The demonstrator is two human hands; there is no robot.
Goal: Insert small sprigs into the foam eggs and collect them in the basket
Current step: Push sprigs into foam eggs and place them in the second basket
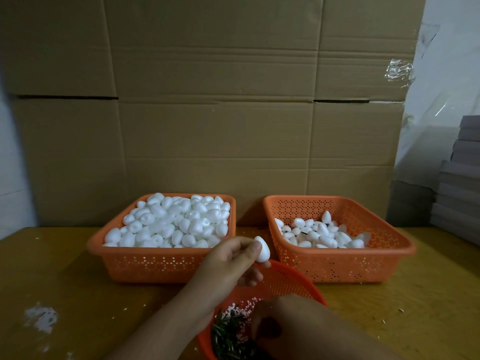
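- Left hand [228, 261] is raised above the desk [78, 281], pinching one foam egg [261, 252] between thumb and fingertips; the egg sits in the gap between the two rear baskets, just above the far rim of the round basket.
- Right hand [283, 326] reaches down into the round basket [293, 281]; its fingers curl among the sprigs, but whether they grip one cannot be told.
- Left basket [155, 263], orange, rectangular and perforated, is heaped to the rim with plain white foam eggs [176, 222].
- Right basket [345, 263], of the same type, holds a shallow layer of eggs [319, 235] gathered on its floor; a dark green bit shows among them.
- Round basket, orange mesh, lies nearest the person and holds dark green sprigs [228, 336] with small pink and white tips.
- Desk surface is yellowish wood with scattered white crumbs and a white scuffed patch [41, 318] at the near left.
- Flattened cardboard sheets [213, 100] stand behind the baskets as a backdrop; clear tape clings to their right edge.
- Grey flat boxes [459, 183] are stacked at the right edge, partly cut off.
- Lower part of the round basket and both forearms run out of view at the bottom.
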